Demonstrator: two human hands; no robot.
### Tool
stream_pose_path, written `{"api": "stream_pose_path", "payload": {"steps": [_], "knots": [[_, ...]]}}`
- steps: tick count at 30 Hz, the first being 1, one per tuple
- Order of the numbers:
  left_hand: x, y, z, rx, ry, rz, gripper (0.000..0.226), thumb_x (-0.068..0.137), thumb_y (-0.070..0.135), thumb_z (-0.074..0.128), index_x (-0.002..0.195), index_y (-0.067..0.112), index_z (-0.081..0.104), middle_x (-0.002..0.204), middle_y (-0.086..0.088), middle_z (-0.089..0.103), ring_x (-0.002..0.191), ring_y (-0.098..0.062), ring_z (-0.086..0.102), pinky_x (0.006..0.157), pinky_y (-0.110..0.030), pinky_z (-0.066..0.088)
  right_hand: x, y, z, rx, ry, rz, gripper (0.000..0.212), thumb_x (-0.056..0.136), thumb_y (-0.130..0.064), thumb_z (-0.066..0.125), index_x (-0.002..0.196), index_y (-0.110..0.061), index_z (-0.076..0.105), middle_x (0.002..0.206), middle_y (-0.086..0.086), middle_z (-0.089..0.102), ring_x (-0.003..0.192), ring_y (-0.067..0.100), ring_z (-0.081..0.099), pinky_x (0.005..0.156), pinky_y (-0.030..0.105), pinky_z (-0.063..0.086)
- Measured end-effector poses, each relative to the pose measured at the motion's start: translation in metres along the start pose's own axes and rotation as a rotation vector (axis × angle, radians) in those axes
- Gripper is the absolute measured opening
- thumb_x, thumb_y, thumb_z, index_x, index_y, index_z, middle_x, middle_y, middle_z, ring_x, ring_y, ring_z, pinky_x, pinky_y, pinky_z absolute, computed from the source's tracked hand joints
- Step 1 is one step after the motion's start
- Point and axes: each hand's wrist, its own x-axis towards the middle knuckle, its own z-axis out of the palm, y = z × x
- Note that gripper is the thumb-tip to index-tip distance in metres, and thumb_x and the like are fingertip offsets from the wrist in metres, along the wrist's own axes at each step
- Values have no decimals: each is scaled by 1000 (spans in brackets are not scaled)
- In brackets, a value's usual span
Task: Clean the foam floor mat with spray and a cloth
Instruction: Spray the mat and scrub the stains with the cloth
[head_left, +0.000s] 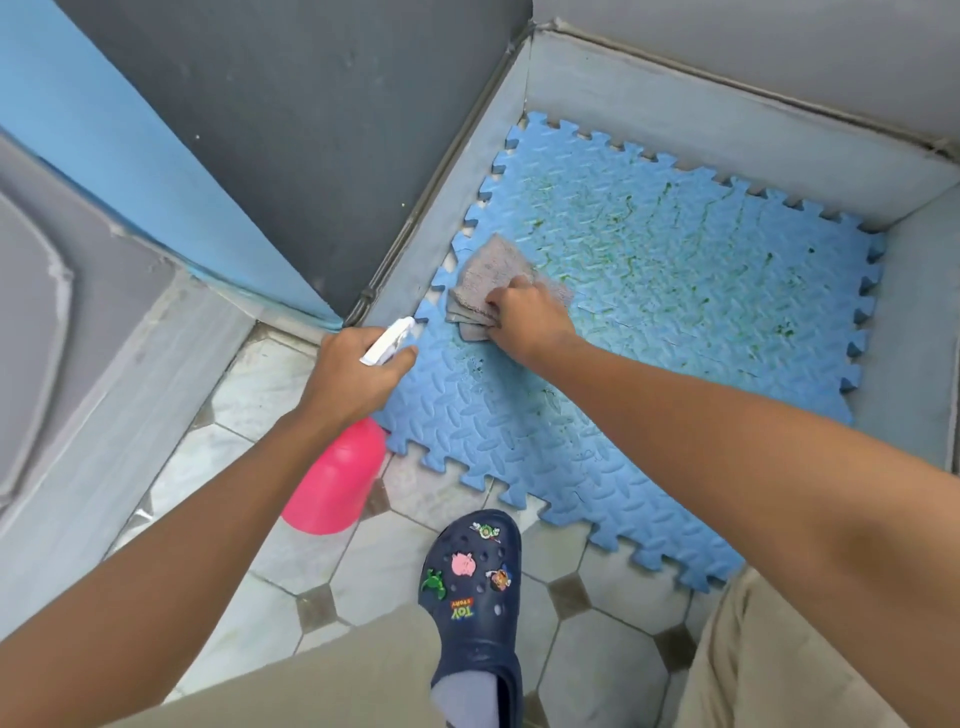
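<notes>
A blue foam floor mat (649, 322) with jigsaw edges lies on the floor in a corner, its far half streaked with green grime. My right hand (530, 317) presses a folded grey cloth (491, 275) flat onto the mat near its left edge. My left hand (353, 371) grips a pink spray bottle (335, 478) by its white trigger head (389, 340), which points toward the mat's left edge. The bottle's body hangs below my wrist, above the tiles.
Grey walls (701, 114) border the mat at the back, right and left. A blue and dark grey panel (270, 145) stands at the upper left. Pale tiles (291, 561) with dark diamond insets cover the near floor. My foot in a navy clog (475, 587) stands by the mat's front edge.
</notes>
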Motion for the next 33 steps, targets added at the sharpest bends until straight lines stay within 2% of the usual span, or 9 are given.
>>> {"api": "stream_pose_path", "payload": {"steps": [3, 7, 11, 16, 19, 23, 27, 30, 33], "knots": [[-1, -1, -2, -8, 10, 2, 43, 86, 30, 71, 61, 1, 51, 54, -17, 48, 51, -15, 39, 50, -32, 35, 0, 4, 15, -87, 40, -13, 38, 92, -18, 60, 129, -21, 51, 127, 11, 47, 117, 34, 43, 86, 46, 48], [1, 2, -3, -10, 7, -1, 41, 84, 32, 70, 62, 1, 56, 61, -24, 57, 50, -16, 43, 50, -34, 41, -6, -2, 22, -94, 102, -25, 32, 90, -5, 52, 119, -16, 61, 121, 12, 51, 108, 37, 47, 76, 42, 43], [3, 3, 2, -4, 14, -3, 44, 83, 40, 67, 64, 1, 58, 60, -21, 59, 58, -36, 57, 58, -44, 49, -43, -13, 38, -129, 21, -252, 24, 92, -11, 51, 113, -13, 63, 117, 14, 54, 100, 39, 54, 77, 43, 47], [4, 7, 4, -5, -11, -28, 47, 76, 48, 60, 63, 3, 59, 58, -18, 62, 61, -37, 62, 60, -48, 54, -93, 17, 42, -218, -94, -480, 31, 93, -14, 51, 123, -19, 60, 118, 9, 55, 98, 35, 56, 69, 43, 53], [3, 9, 5, -1, -21, -41, 48, 74, 50, 59, 63, 3, 60, 58, -18, 61, 61, -37, 62, 61, -48, 55, -78, 59, 19, -233, -54, -399, 34, 92, -18, 51, 124, -22, 61, 119, 10, 55, 103, 37, 57, 75, 46, 55], [2, 10, 4, 11, -47, -47, 48, 75, 50, 59, 65, 3, 63, 60, -16, 65, 60, -37, 64, 58, -50, 56, -38, 101, -12, -210, 96, -146, 29, 91, -19, 54, 118, -19, 66, 111, 13, 56, 95, 37, 62, 73, 42, 54], [-2, 13, 8, 38, -64, -51, 48, 76, 52, 60, 65, 6, 64, 59, -12, 65, 61, -34, 65, 61, -50, 56, -25, 81, -4, -24, 210, 107, 29, 88, -13, 53, 111, -20, 69, 113, 12, 55, 99, 39, 57, 76, 41, 51], [-1, 13, 9, 48, -64, -53, 48, 77, 52, 61, 65, 5, 65, 60, -14, 65, 61, -34, 64, 61, -50, 55, -46, 42, 18, -26, 140, -2, 22, 90, -11, 50, 105, -16, 65, 113, 12, 52, 99, 38, 52, 69, 38, 41], [3, 10, 7, 7, -39, -56, 49, 77, 49, 61, 65, 3, 64, 64, -22, 64, 61, -40, 62, 60, -51, 54, -79, 14, 41, -99, 27, -251, 18, 89, -9, 52, 104, -11, 61, 111, 14, 53, 95, 38, 56, 62, 38, 37]]}}
